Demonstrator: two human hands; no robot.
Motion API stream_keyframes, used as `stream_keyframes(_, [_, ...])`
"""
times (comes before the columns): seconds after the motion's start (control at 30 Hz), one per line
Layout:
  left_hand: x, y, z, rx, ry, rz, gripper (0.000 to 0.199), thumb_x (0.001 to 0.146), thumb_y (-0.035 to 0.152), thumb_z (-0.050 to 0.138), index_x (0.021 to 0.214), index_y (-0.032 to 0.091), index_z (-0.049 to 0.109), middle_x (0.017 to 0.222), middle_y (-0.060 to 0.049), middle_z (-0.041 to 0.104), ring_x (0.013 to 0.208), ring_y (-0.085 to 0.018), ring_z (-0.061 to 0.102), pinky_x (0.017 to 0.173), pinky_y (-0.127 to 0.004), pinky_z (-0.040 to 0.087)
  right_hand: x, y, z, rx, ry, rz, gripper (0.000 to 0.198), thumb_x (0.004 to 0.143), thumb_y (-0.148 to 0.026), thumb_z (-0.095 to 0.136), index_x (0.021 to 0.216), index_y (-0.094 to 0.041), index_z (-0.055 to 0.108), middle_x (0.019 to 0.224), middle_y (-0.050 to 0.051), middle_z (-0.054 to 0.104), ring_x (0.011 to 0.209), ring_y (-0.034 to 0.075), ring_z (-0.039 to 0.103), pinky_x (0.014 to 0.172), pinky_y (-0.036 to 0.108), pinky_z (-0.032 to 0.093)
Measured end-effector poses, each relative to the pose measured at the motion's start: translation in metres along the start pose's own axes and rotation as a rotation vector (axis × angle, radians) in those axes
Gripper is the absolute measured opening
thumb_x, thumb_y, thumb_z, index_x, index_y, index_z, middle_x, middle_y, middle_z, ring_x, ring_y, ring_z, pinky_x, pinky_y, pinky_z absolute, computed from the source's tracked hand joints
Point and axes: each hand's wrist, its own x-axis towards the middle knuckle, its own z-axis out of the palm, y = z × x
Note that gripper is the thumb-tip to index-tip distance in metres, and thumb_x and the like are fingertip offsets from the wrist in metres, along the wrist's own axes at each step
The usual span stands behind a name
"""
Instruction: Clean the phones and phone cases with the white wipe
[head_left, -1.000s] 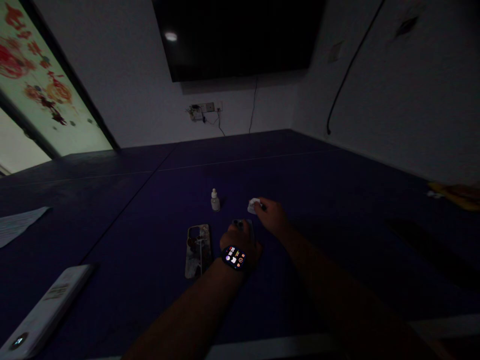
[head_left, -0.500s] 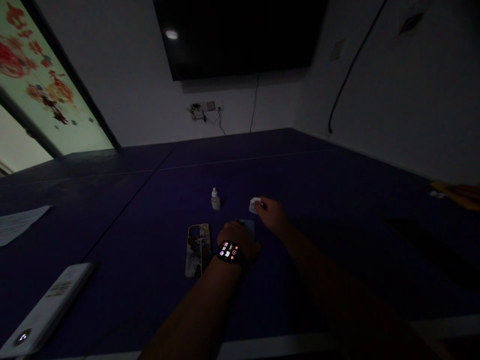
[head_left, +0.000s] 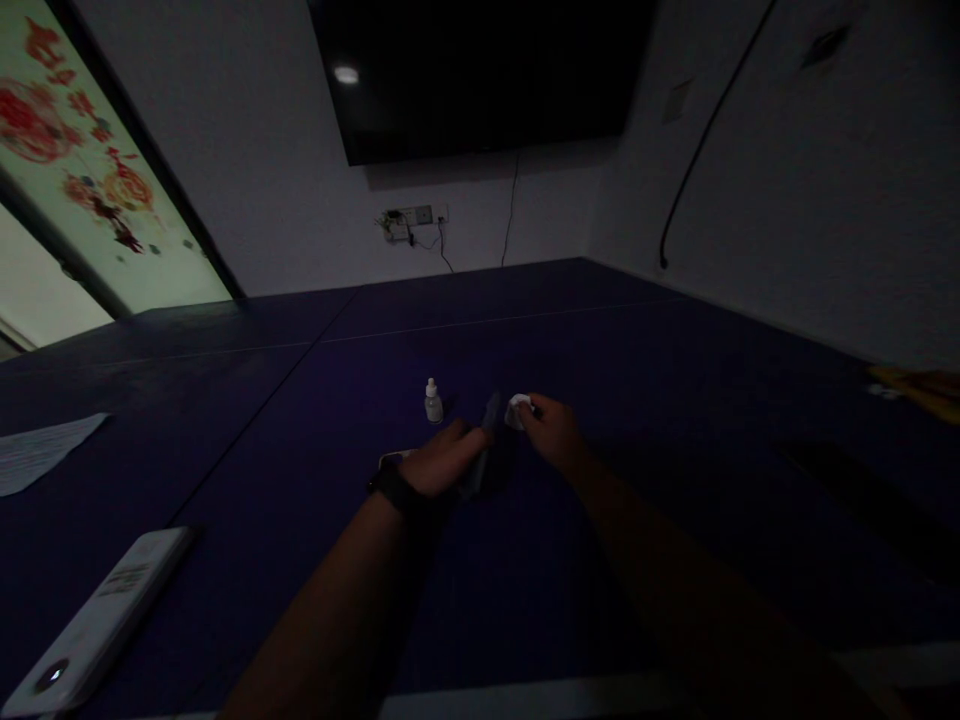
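Blue-grey and slim, the phone point(head_left: 478, 470) stands tipped on its edge in our left hand point(head_left: 444, 460), with our thumb and fingers closed on it. It lies toward 3 o'clock from our left knuckles, its long axis running from between 12 and 1 o'clock down to between 6 and 7.

Our right hand point(head_left: 551, 432) pinches a white wad point(head_left: 517, 412), cloth or tissue, we cannot tell which. That wad sits between 1 and 2 o'clock from the phone's middle, just beside its far end and seemingly with a small gap between them. We judge this gap to be what matters most: the left hand has the phone, while the right is close by at its 2 o'clock side.

From our left hand, the dropper bottle point(head_left: 433, 403) stands upright near 12 o'clock; the phone case point(head_left: 396, 457) lies toward 9, mostly hidden behind our wrist.
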Motion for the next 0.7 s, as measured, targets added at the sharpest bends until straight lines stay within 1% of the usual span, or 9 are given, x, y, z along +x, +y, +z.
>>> stream_keyframes(0.07, [-0.008, -0.002, -0.010, -0.203, -0.012, -0.039, 0.057, 0.081, 0.069, 0.049, 0.087, 0.015, 0.068, 0.072, -0.008, 0.068, 0.065, -0.022, 0.062, 0.060, -0.031, 0.045, 0.000, 0.001, 0.000, 0.009, 0.004, 0.006, 0.032, 0.087, -0.041, 0.050, 0.078, -0.020, 0.072, 0.063, 0.002, 0.066, 0.058, 0.017, 0.057, 0.057, 0.027, 0.039])
stream_keyframes(0.1, [-0.013, -0.003, -0.014, -0.330, -0.025, -0.043, 0.059, 0.080, 0.069, 0.047, 0.088, 0.014, 0.068, 0.071, -0.008, 0.068, 0.062, -0.020, 0.060, 0.058, -0.030, 0.044, 0.000, 0.002, 0.001, 0.015, 0.006, 0.009, 0.030, 0.087, -0.040, 0.051, 0.078, -0.020, 0.072, 0.062, 0.002, 0.066, 0.058, 0.017, 0.057, 0.057, 0.027, 0.039])
stream_keyframes(0.13, [-0.017, -0.004, -0.017, -0.473, -0.051, -0.016, 0.061, 0.080, 0.067, 0.048, 0.092, 0.012, 0.069, 0.074, -0.009, 0.068, 0.061, -0.019, 0.060, 0.058, -0.029, 0.044, 0.000, 0.003, 0.001, 0.022, 0.007, 0.013, 0.030, 0.086, -0.039, 0.051, 0.078, -0.020, 0.072, 0.063, 0.002, 0.066, 0.059, 0.018, 0.057, 0.056, 0.027, 0.039])
stream_keyframes(0.2, [-0.027, -0.007, -0.022, -0.756, -0.143, 0.078, 0.061, 0.079, 0.060, 0.052, 0.108, 0.009, 0.070, 0.085, -0.011, 0.071, 0.068, -0.020, 0.064, 0.061, -0.030, 0.048, 0.000, 0.003, 0.001, 0.041, 0.004, 0.020, 0.029, 0.085, -0.040, 0.052, 0.078, -0.020, 0.073, 0.064, 0.003, 0.068, 0.059, 0.018, 0.059, 0.056, 0.027, 0.040])
stream_keyframes(0.27, [-0.035, -0.013, -0.026, -0.916, -0.227, 0.166, 0.061, 0.083, 0.054, 0.053, 0.122, 0.008, 0.067, 0.098, -0.014, 0.073, 0.080, -0.024, 0.069, 0.069, -0.033, 0.052, 0.000, 0.004, 0.002, 0.064, -0.007, 0.026, 0.030, 0.084, -0.041, 0.053, 0.078, -0.019, 0.073, 0.066, 0.004, 0.070, 0.061, 0.020, 0.061, 0.057, 0.028, 0.042])
stream_keyframes(0.37, [-0.043, -0.026, -0.030, -1.059, -0.285, 0.189, 0.061, 0.090, 0.053, 0.048, 0.128, 0.008, 0.064, 0.106, -0.016, 0.074, 0.091, -0.028, 0.071, 0.076, -0.040, 0.057, -0.001, 0.002, 0.004, 0.101, -0.031, 0.034, 0.032, 0.085, -0.042, 0.052, 0.079, -0.020, 0.074, 0.070, 0.005, 0.073, 0.067, 0.022, 0.066, 0.061, 0.029, 0.048])
stream_keyframes(0.43, [-0.046, -0.035, -0.029, -1.147, -0.298, 0.172, 0.066, 0.095, 0.059, 0.042, 0.131, 0.007, 0.062, 0.108, -0.015, 0.074, 0.092, -0.028, 0.071, 0.077, -0.043, 0.059, -0.003, 0.000, 0.005, 0.125, -0.051, 0.040, 0.033, 0.085, -0.043, 0.050, 0.082, -0.021, 0.075, 0.073, 0.005, 0.075, 0.070, 0.023, 0.069, 0.064, 0.030, 0.051])
stream_keyframes(0.53, [-0.048, -0.044, -0.024, -1.249, -0.292, 0.185, 0.072, 0.098, 0.066, 0.037, 0.132, 0.009, 0.062, 0.106, -0.014, 0.074, 0.088, -0.027, 0.072, 0.077, -0.048, 0.060, -0.005, -0.004, 0.006, 0.156, -0.074, 0.047, 0.035, 0.086, -0.043, 0.049, 0.084, -0.021, 0.076, 0.080, 0.007, 0.078, 0.075, 0.024, 0.072, 0.067, 0.032, 0.055])
stream_keyframes(0.7, [-0.049, -0.048, -0.015, -1.307, -0.288, 0.195, 0.070, 0.099, 0.067, 0.036, 0.128, 0.009, 0.063, 0.103, -0.013, 0.074, 0.084, -0.025, 0.072, 0.072, -0.044, 0.061, -0.009, -0.010, 0.005, 0.191, -0.091, 0.070, 0.034, 0.085, -0.044, 0.051, 0.084, -0.021, 0.076, 0.082, 0.007, 0.079, 0.076, 0.025, 0.073, 0.068, 0.033, 0.056])
